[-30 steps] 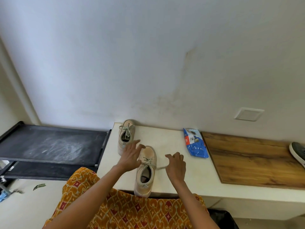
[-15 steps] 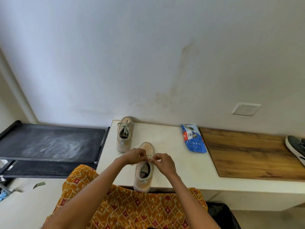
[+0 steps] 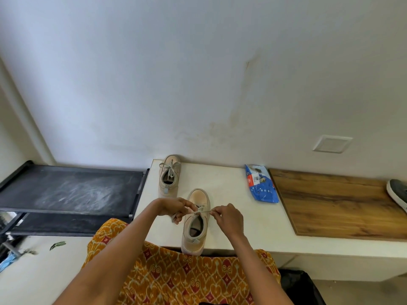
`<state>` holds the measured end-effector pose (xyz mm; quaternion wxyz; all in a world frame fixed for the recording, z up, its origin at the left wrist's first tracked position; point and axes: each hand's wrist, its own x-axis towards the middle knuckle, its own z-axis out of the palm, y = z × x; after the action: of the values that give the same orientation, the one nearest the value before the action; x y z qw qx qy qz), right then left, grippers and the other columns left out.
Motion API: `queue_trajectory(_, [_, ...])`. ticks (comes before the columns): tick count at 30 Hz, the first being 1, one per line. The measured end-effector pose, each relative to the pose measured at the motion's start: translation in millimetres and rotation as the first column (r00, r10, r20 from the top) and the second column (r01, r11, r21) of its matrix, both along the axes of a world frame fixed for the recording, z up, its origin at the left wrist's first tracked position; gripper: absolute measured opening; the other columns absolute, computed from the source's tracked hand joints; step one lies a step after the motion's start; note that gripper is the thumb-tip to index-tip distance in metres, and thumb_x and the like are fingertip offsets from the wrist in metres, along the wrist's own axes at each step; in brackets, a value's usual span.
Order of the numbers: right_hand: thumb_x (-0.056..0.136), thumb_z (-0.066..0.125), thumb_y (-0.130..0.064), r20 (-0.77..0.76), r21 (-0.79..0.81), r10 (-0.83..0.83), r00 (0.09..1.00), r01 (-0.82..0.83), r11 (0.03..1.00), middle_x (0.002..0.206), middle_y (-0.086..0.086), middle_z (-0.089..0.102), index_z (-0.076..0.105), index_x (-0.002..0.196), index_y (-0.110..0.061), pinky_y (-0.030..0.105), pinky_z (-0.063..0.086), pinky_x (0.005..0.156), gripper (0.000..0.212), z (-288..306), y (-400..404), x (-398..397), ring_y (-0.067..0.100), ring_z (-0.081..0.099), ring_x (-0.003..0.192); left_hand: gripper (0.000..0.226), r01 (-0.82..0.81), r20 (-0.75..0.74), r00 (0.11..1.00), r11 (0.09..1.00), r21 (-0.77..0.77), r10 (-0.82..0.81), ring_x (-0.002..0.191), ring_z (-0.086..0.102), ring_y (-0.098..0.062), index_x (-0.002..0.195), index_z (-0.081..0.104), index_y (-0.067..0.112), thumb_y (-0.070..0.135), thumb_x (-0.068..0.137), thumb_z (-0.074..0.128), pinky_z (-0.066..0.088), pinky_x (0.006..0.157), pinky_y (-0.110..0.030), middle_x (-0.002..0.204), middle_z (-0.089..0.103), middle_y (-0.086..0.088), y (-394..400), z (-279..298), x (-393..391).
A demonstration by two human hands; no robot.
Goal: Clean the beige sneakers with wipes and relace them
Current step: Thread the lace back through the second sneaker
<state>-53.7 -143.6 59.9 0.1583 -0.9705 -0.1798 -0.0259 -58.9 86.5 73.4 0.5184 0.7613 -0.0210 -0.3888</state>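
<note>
A: Entry, head view. What is hidden or cut off?

B: The dark shoe (image 3: 399, 193) at the right edge is cropped; only its toe and white sole show. Print on the blue wipes packet (image 3: 262, 186) is too small to read. The fingertips of both hands overlap the lace (image 3: 202, 210), so the exact lace path and whether a knot is formed cannot be told. The near sneaker's heel hangs over the bench (image 3: 237, 219) edge.

A: Grip of each hand?

B: Left hand (image 3: 174, 206): fingers curled, pinching one lace end beside the near beige sneaker (image 3: 196, 221), left of the tongue. Right hand (image 3: 228, 217): thumb and forefinger pinching the other lace end on the right side. The lace is stretched across the sneaker's top between the two.

A: Location of task items?

B: Near sneaker stands upright on the white bench, toe toward the wall. The second beige sneaker (image 3: 169, 176) stands behind and to the left, at the bench's far corner, already laced with a bow. Wipes packet lies flat, well to the right, just beside the wooden board (image 3: 334, 205).

A: Other?

B: Black shelf rack (image 3: 70, 190) left of bench; orange patterned garment (image 3: 187, 276) below.
</note>
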Motion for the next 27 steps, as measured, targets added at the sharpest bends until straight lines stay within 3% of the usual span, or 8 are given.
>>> queue_trajectory(5, [0.093, 0.051, -0.042, -0.084, 0.106, -0.003, 0.996, 0.012, 0.994, 0.096, -0.003, 0.070, 0.071, 0.104, -0.025, 0.027, 0.041, 0.067, 0.029, -5.0, -0.4, 2.3, 0.014, 0.055, 0.096, 0.026, 0.000, 0.028, 1.000, 0.998, 0.064, -0.002, 0.066, 0.066, -0.012, 0.115, 0.055, 0.021, 0.007, 0.095, 0.046, 0.054, 0.067, -0.024, 0.077, 0.067, -0.002, -6.2, 1.6, -1.7])
queue_trajectory(8, [0.092, 0.052, -0.041, -0.299, 0.239, 0.091, 0.950, -0.017, 0.971, 0.092, -0.002, 0.069, 0.068, 0.095, -0.021, 0.034, 0.049, 0.074, 0.026, 0.9, 0.8, 7.5, 0.015, 0.059, 0.092, 0.012, 0.034, 0.261, 0.961, 0.977, 0.208, -0.089, 0.080, 0.063, -0.010, 0.102, 0.061, 0.016, 0.018, 0.091, 0.058, 0.052, 0.075, -0.020, 0.094, 0.064, -0.001, -15.8, -1.5, 6.3])
queue_trajectory(10, [0.089, 0.054, -0.044, -0.405, 0.225, 0.160, 0.900, -0.072, 0.972, 0.092, -0.004, 0.069, 0.066, 0.095, -0.025, 0.037, 0.052, 0.078, 0.023, 4.4, 4.0, 7.4, 0.013, 0.062, 0.086, 0.011, 0.007, 0.371, 0.921, 0.961, 0.277, -0.114, 0.077, 0.062, -0.010, 0.092, 0.065, 0.015, 0.024, 0.086, 0.066, 0.052, 0.074, -0.021, 0.088, 0.064, 0.002, -21.7, -4.7, 11.9])
queue_trajectory(13, [0.086, 0.059, -0.045, -0.413, 0.251, 0.153, 0.898, -0.050, 0.967, 0.086, -0.006, 0.069, 0.067, 0.092, -0.026, 0.036, 0.052, 0.076, 0.022, 2.8, 9.1, 3.5, 0.011, 0.063, 0.080, 0.011, -0.052, 0.409, 0.909, 0.951, 0.304, -0.081, 0.067, 0.063, -0.008, 0.086, 0.066, 0.014, 0.024, 0.085, 0.068, 0.054, 0.067, -0.020, 0.078, 0.065, 0.003, -25.4, -9.3, 14.3])
queue_trajectory(16, [0.087, 0.059, -0.040, -0.384, 0.295, 0.140, 0.912, -0.023, 0.955, 0.077, -0.006, 0.067, 0.070, 0.088, -0.021, 0.037, 0.051, 0.074, 0.022, 2.4, 12.4, 1.3, 0.012, 0.063, 0.075, 0.011, -0.097, 0.356, 0.935, 0.963, 0.251, 0.002, 0.058, 0.062, -0.008, 0.089, 0.063, 0.013, 0.024, 0.088, 0.064, 0.053, 0.058, -0.020, 0.071, 0.064, 0.000, -24.0, -9.5, 8.7])
queue_trajectory(21, [0.096, 0.043, -0.039, -0.348, 0.061, 0.102, 0.932, -0.086, 0.994, 0.090, 0.000, 0.066, 0.058, 0.088, -0.022, 0.032, 0.045, 0.069, 0.024, 4.2, 13.1, 1.2, 0.017, 0.059, 0.081, 0.012, -0.076, 0.244, 0.969, 0.985, 0.152, 0.037, 0.044, 0.048, -0.002, 0.100, 0.061, 0.013, 0.019, 0.096, 0.051, 0.046, 0.051, -0.015, 0.062, 0.050, -0.002, -16.1, -4.8, -0.8])
queue_trajectory(24, [0.097, 0.040, -0.036, -0.544, 0.274, 0.082, 0.835, 0.085, 0.958, 0.078, -0.002, 0.055, 0.050, 0.073, -0.022, 0.031, 0.040, 0.069, 0.030, 5.5, 15.1, -1.2, 0.013, 0.051, 0.074, 0.014, -0.082, 0.237, 0.970, 0.986, 0.146, 0.045, 0.045, 0.049, -0.002, 0.104, 0.061, 0.015, 0.019, 0.097, 0.050, 0.046, 0.052, -0.015, 0.062, 0.050, -0.001, -13.4, -6.0, -2.7])
queue_trajectory(27, [0.097, 0.044, -0.032, -0.693, 0.538, 0.069, 0.717, 0.451, 0.712, 0.075, 0.001, 0.052, 0.055, 0.074, -0.017, 0.026, 0.042, 0.068, 0.030, 11.9, 5.3, -3.2, 0.013, 0.048, 0.072, 0.015, -0.082, 0.261, 0.965, 0.980, 0.180, 0.033, 0.045, 0.053, -0.001, 0.106, 0.062, 0.013, 0.017, 0.096, 0.052, 0.048, 0.053, -0.014, 0.064, 0.054, -0.001, -15.1, -4.7, -3.1])
